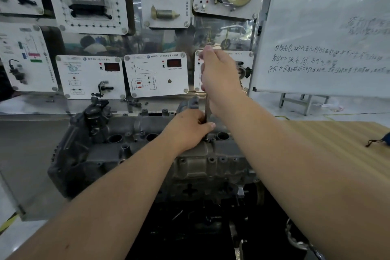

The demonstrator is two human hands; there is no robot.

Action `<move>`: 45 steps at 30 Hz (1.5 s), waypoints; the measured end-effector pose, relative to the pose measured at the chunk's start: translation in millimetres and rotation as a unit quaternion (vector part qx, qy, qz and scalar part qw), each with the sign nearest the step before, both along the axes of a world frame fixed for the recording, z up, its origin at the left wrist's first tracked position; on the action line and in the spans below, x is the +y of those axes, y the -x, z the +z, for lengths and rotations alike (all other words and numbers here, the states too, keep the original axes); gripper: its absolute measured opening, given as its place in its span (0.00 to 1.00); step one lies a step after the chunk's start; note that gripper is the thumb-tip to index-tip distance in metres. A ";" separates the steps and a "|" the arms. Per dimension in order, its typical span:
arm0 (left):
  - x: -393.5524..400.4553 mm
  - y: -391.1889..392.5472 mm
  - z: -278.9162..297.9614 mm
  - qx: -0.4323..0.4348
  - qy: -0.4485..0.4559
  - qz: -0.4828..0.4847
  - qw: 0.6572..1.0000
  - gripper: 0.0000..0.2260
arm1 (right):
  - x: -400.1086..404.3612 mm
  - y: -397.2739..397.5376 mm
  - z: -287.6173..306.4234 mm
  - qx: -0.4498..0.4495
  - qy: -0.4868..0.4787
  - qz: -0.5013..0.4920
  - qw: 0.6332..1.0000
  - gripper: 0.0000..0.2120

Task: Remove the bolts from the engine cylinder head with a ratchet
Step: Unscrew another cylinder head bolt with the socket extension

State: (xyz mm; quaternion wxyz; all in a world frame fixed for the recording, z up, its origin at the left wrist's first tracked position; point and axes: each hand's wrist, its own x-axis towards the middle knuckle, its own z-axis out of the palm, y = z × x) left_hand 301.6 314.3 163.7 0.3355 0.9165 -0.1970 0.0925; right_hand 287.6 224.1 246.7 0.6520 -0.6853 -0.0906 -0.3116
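Observation:
A grey engine cylinder head [147, 154] sits in the middle of the view on a dark stand. A thin metal ratchet [207, 107] stands upright over its top, near the right-hand plug wells. My right hand [219, 78] grips the upper part of the ratchet, well above the head. My left hand [190, 129] rests on the head's top and curls around the tool's lower end, hiding the socket and the bolt under it. Several bolt heads [211, 160] show along the near edge of the head.
Behind the engine stands a display wall of white sensor panels [156, 74]. A whiteboard [325, 48] with handwriting leans at the right. A wooden tabletop [341, 143] lies right of the engine, with a dark corded item [379, 140] at its far edge. Metal chain parts [299, 240] hang at bottom right.

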 end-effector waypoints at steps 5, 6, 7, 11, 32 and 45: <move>-1.6 0.6 -1.0 0.002 -0.009 -0.012 1.000 0.13 | 5.5 -7.7 -4.2 -0.059 0.047 -0.052 0.996 0.23; -1.4 1.4 -0.8 0.006 0.006 -0.013 1.000 0.13 | 5.7 -9.4 -2.0 -0.047 0.054 -0.029 0.997 0.23; -1.1 2.4 -0.8 0.011 0.024 -0.016 1.000 0.13 | 5.4 -11.0 0.3 -0.029 0.056 0.006 0.998 0.23; 0.7 5.2 -1.6 -0.009 0.022 -0.021 0.999 0.10 | -3.4 -11.4 6.3 0.049 0.030 0.145 0.988 0.20; 1.2 6.9 1.9 -0.007 0.006 -0.033 0.999 0.09 | -9.0 -9.8 -16.7 0.021 -0.040 0.140 0.989 0.20; -0.5 7.5 0.5 -0.018 0.029 -0.033 0.999 0.08 | -14.5 -24.9 -28.2 0.037 -0.097 0.205 0.973 0.26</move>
